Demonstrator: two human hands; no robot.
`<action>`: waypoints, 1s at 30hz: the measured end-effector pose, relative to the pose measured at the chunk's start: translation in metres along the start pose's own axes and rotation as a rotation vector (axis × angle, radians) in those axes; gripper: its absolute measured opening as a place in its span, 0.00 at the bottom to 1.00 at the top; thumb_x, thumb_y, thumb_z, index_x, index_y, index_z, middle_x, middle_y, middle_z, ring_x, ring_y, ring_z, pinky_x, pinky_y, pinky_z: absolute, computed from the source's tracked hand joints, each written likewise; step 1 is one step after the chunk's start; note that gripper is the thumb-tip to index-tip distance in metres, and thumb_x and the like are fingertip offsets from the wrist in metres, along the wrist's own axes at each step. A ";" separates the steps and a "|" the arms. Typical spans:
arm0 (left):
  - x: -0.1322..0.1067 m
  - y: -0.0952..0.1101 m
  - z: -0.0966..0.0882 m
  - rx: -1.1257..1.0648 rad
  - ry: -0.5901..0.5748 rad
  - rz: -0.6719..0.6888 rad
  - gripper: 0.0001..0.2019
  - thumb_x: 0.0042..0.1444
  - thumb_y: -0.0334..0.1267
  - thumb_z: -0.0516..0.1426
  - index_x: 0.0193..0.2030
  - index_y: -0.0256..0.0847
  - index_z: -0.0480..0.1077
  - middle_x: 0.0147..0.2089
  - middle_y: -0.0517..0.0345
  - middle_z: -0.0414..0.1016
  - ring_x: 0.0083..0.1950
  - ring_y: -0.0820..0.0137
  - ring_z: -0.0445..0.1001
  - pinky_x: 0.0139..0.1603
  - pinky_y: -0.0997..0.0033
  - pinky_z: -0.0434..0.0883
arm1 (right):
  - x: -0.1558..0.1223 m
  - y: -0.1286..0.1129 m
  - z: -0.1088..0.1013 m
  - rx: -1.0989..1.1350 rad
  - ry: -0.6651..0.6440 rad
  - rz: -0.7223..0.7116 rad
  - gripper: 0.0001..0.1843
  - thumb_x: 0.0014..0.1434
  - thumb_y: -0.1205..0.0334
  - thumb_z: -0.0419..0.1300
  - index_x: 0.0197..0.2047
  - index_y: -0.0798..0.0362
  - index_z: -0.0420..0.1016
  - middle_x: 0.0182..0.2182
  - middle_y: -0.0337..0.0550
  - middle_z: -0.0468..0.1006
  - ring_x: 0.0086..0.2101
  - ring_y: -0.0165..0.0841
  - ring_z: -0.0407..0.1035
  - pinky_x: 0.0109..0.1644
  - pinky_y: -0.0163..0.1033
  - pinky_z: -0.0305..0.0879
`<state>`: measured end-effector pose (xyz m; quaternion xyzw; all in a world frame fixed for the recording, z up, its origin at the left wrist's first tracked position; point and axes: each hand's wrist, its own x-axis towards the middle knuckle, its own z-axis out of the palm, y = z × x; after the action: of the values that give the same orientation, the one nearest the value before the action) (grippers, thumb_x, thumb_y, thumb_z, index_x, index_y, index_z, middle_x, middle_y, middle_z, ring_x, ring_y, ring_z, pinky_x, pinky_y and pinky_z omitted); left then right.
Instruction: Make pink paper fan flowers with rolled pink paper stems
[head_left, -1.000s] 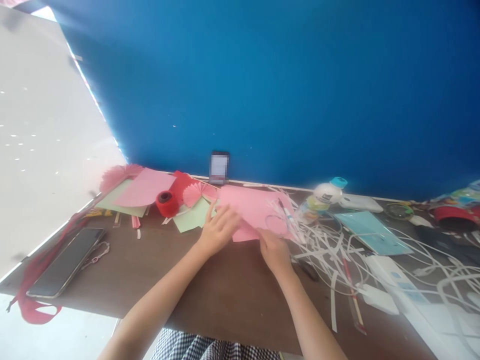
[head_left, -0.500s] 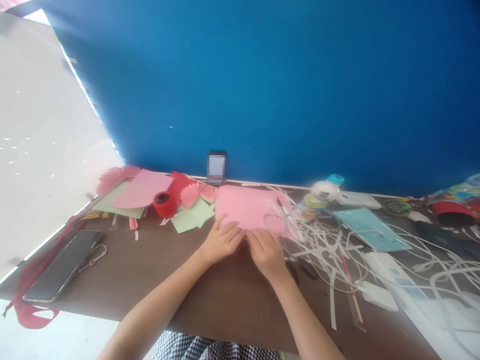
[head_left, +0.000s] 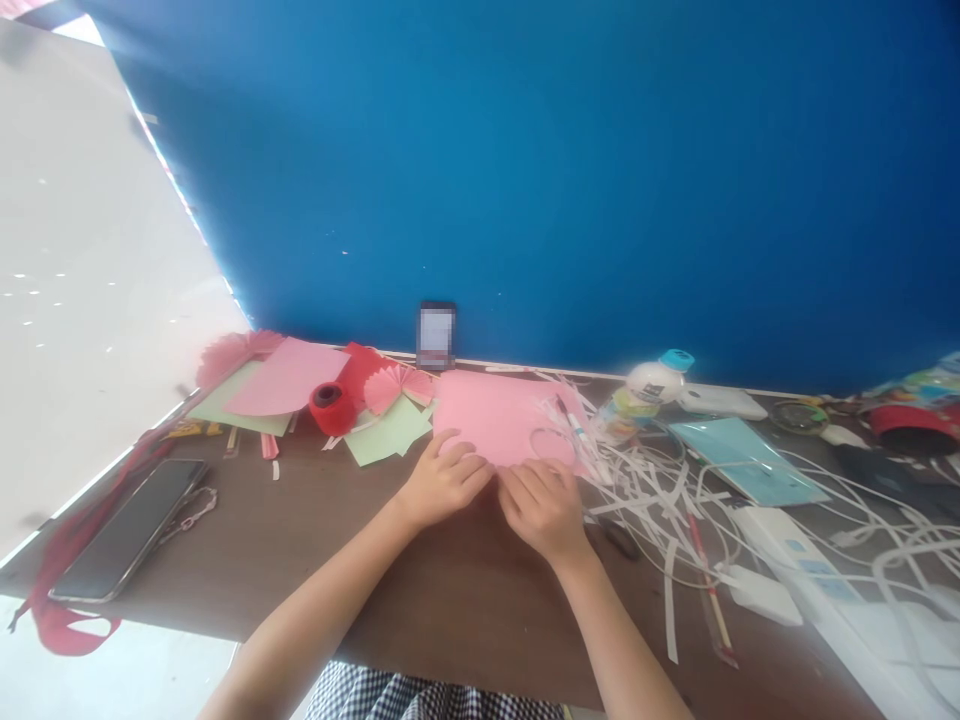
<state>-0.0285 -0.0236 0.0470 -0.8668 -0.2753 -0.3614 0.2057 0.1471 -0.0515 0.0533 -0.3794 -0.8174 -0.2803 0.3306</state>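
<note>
pink sheet [head_left: 487, 415]: one, flat at mid worktop [head_left: 450, 610], reaching toward the back edge.
left hand [head_left: 448, 485]: your fingers bend over the sheet's near edge, touching it; whether they pinch it, i cannot tell.
right hand [head_left: 541, 508]: just beside your left, fingers bent on the same edge; pinch likewise hidden.
in your way: white strips [head_left: 660, 480], too tangled to count, crowd the sheet's right end, with cables [head_left: 877, 580] toward the right edge.
to your left: one red roll [head_left: 341, 412], two pleated fans [head_left: 397, 388], another pink sheet [head_left: 289, 375] over green paper [head_left: 240, 395].
phones: two; a dark phone [head_left: 131, 530] flat by the left front corner, a propped phone [head_left: 436, 335] at the back edge, screen blurred.
bottle [head_left: 649, 388]: one, blue-capped, near the back edge; label unreadable.
</note>
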 end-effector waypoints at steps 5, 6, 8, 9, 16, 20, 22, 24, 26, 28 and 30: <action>-0.012 -0.026 -0.001 0.048 0.022 -0.119 0.13 0.53 0.23 0.46 0.39 0.42 0.66 0.36 0.59 0.74 0.41 0.72 0.69 0.54 0.60 0.58 | -0.013 0.029 -0.002 -0.051 0.019 0.110 0.07 0.51 0.71 0.53 0.29 0.53 0.70 0.22 0.39 0.73 0.30 0.30 0.66 0.42 0.39 0.56; -0.016 -0.032 -0.001 0.062 0.041 -0.157 0.14 0.53 0.23 0.46 0.39 0.42 0.66 0.36 0.58 0.74 0.40 0.72 0.69 0.53 0.60 0.58 | -0.016 0.035 -0.001 -0.082 0.034 0.171 0.07 0.51 0.72 0.53 0.28 0.53 0.70 0.21 0.39 0.72 0.28 0.30 0.65 0.42 0.39 0.56; -0.021 -0.039 0.000 0.078 0.056 -0.198 0.14 0.53 0.23 0.45 0.40 0.41 0.66 0.36 0.57 0.74 0.39 0.71 0.69 0.52 0.60 0.59 | -0.020 0.043 0.001 -0.104 0.090 0.253 0.06 0.52 0.71 0.53 0.30 0.53 0.70 0.22 0.40 0.73 0.27 0.31 0.65 0.40 0.40 0.57; -0.022 -0.040 0.001 0.076 0.055 -0.202 0.14 0.53 0.23 0.45 0.40 0.42 0.66 0.36 0.57 0.74 0.39 0.71 0.70 0.52 0.59 0.59 | -0.020 0.044 0.003 -0.084 0.111 0.268 0.06 0.52 0.70 0.53 0.32 0.53 0.70 0.24 0.42 0.73 0.29 0.32 0.66 0.39 0.40 0.57; -0.014 -0.017 0.007 -0.031 0.009 -0.032 0.12 0.54 0.25 0.46 0.40 0.42 0.65 0.37 0.60 0.74 0.39 0.74 0.69 0.55 0.60 0.58 | -0.007 0.006 0.010 0.143 0.027 0.056 0.10 0.54 0.70 0.55 0.41 0.54 0.68 0.30 0.44 0.75 0.35 0.32 0.67 0.44 0.40 0.58; -0.011 -0.015 0.003 -0.022 -0.001 -0.003 0.13 0.54 0.24 0.46 0.39 0.42 0.66 0.36 0.62 0.74 0.38 0.74 0.69 0.56 0.58 0.56 | -0.009 0.007 0.009 0.175 -0.004 0.026 0.06 0.54 0.72 0.54 0.35 0.55 0.68 0.26 0.42 0.73 0.30 0.31 0.67 0.41 0.39 0.58; -0.011 -0.017 0.002 -0.020 -0.016 -0.001 0.12 0.54 0.24 0.46 0.38 0.43 0.66 0.36 0.62 0.75 0.38 0.74 0.69 0.57 0.58 0.55 | -0.010 0.011 0.006 0.192 -0.028 0.026 0.06 0.54 0.72 0.53 0.33 0.55 0.68 0.25 0.41 0.72 0.29 0.30 0.67 0.41 0.39 0.58; -0.011 -0.018 0.001 -0.022 -0.022 -0.008 0.12 0.54 0.25 0.46 0.38 0.44 0.66 0.36 0.62 0.75 0.38 0.74 0.69 0.57 0.58 0.55 | -0.010 0.015 0.004 0.200 -0.047 0.037 0.06 0.54 0.72 0.53 0.32 0.54 0.68 0.24 0.40 0.72 0.28 0.29 0.66 0.41 0.39 0.58; -0.012 -0.019 0.001 -0.027 -0.019 -0.027 0.12 0.54 0.25 0.47 0.38 0.44 0.66 0.37 0.62 0.75 0.38 0.74 0.70 0.57 0.58 0.55 | -0.011 0.020 0.001 0.209 -0.062 0.055 0.07 0.53 0.72 0.52 0.32 0.53 0.69 0.23 0.39 0.72 0.28 0.29 0.66 0.41 0.39 0.58; -0.014 -0.023 0.002 -0.028 -0.001 -0.061 0.13 0.53 0.25 0.47 0.38 0.45 0.66 0.37 0.62 0.75 0.39 0.74 0.70 0.56 0.58 0.55 | -0.014 0.028 -0.001 0.216 -0.042 0.100 0.07 0.53 0.72 0.52 0.31 0.53 0.69 0.23 0.38 0.72 0.27 0.29 0.66 0.41 0.39 0.59; -0.017 -0.027 0.003 -0.015 0.031 -0.122 0.15 0.52 0.23 0.46 0.38 0.44 0.67 0.37 0.61 0.75 0.39 0.74 0.70 0.56 0.57 0.55 | -0.018 0.037 -0.001 0.194 0.055 0.195 0.07 0.53 0.71 0.52 0.30 0.52 0.69 0.22 0.38 0.72 0.26 0.30 0.66 0.40 0.40 0.60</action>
<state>-0.0542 -0.0066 0.0365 -0.8442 -0.3218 -0.3885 0.1810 0.1860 -0.0392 0.0484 -0.4158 -0.7905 -0.1768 0.4135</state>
